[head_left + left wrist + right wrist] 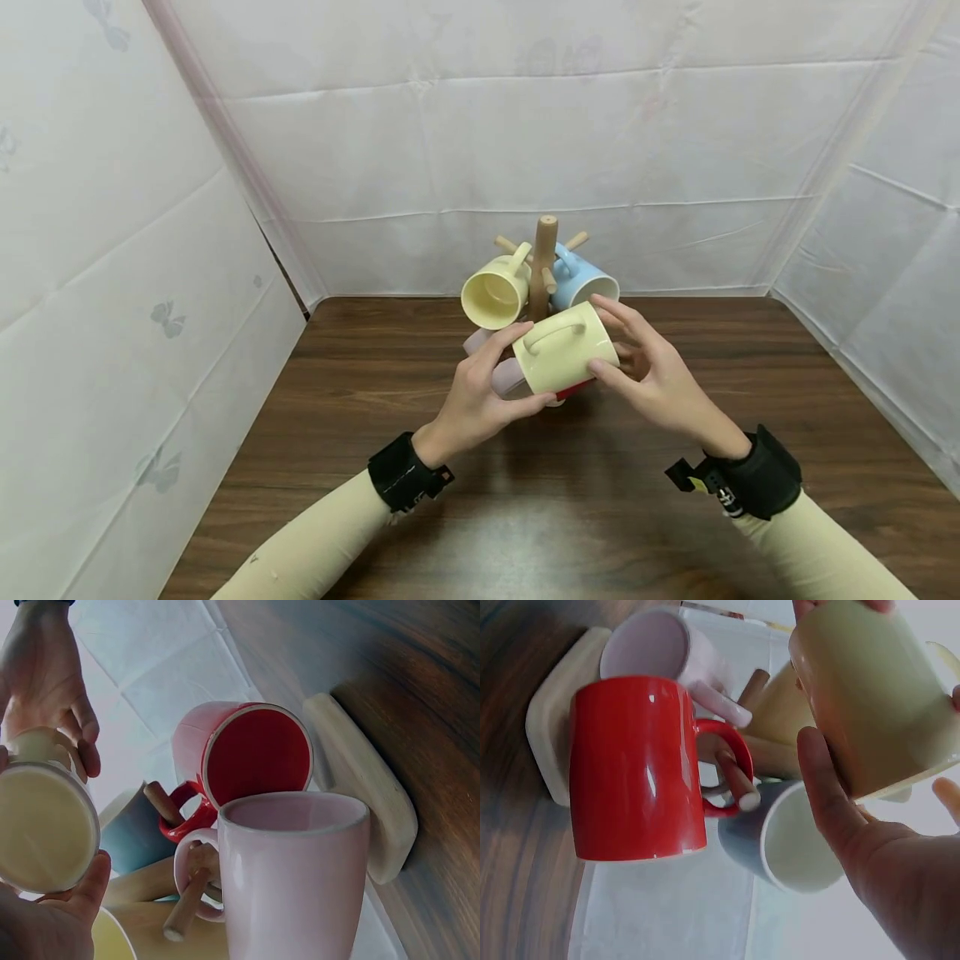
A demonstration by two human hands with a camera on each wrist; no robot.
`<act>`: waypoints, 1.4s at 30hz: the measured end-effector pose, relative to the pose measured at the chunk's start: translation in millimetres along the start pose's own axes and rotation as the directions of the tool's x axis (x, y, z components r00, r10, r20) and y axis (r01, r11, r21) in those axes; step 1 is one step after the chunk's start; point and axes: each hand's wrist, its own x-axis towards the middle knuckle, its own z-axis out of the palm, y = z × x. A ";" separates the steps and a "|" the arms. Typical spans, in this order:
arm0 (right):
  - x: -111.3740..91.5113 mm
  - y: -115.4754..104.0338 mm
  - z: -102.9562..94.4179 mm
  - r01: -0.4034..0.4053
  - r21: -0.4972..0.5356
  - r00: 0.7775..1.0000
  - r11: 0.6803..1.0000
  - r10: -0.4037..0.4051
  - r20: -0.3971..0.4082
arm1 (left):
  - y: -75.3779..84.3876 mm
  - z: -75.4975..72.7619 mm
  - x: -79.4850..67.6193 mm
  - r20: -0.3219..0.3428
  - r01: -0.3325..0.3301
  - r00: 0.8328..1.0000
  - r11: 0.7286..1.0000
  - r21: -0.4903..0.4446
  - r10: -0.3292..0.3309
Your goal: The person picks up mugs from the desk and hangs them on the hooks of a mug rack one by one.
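Note:
Both hands hold a pale yellow mug (567, 354) on its side, handle upward, in front of a wooden mug tree (542, 287). At the mug's left end, the left hand (480, 400) grips it between fingers and thumb. The right hand (660, 379) pinches its right end the same way. The right wrist view shows the held mug's smooth side close to the right thumb. Lower on the tree hang a red mug (634, 769) and a pale pink mug (296, 877), largely hidden behind the held mug in the head view.
Higher on the tree hang a second yellow mug (492, 296) at left and a light blue mug (588, 279) at right. The tree's wooden base (375, 802) stands on a dark wood table (360, 367). White sheeting (480, 150) encloses the back and sides.

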 end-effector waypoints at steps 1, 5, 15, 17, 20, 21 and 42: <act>0.5 0.3 -1.0 0.007 -0.010 1.000 1.000 -0.007 0.001 | 0.0 -0.2 0.3 0.000 0.012 1.000 1.000 -0.013 -0.012; 4.5 1.0 -2.7 0.036 -0.053 0.999 0.998 -0.037 -0.022 | -0.9 -0.5 0.8 -0.008 0.069 0.998 0.994 -0.086 -0.070; 15.9 0.6 -2.1 -0.036 -0.114 0.989 0.993 0.018 -0.149 | -10.4 6.0 -0.6 0.004 0.261 0.963 0.926 -0.272 -0.270; 16.2 0.9 -2.2 -0.062 -0.111 0.986 0.992 0.044 -0.161 | -12.2 7.2 -1.1 0.012 0.280 0.957 0.917 -0.284 -0.288; 17.6 0.9 -2.5 -0.087 -0.122 0.983 0.989 0.065 -0.171 | -13.9 7.9 -1.8 0.021 0.303 0.951 0.912 -0.277 -0.309; 18.2 0.6 -2.6 -0.095 -0.125 0.982 0.988 0.073 -0.174 | -14.6 8.3 -1.9 0.024 0.311 0.948 0.909 -0.277 -0.317; 15.8 36.9 -4.5 -0.161 -0.192 0.979 0.968 0.132 -0.156 | -18.0 12.1 -1.6 0.075 0.416 0.904 0.823 -0.387 -0.422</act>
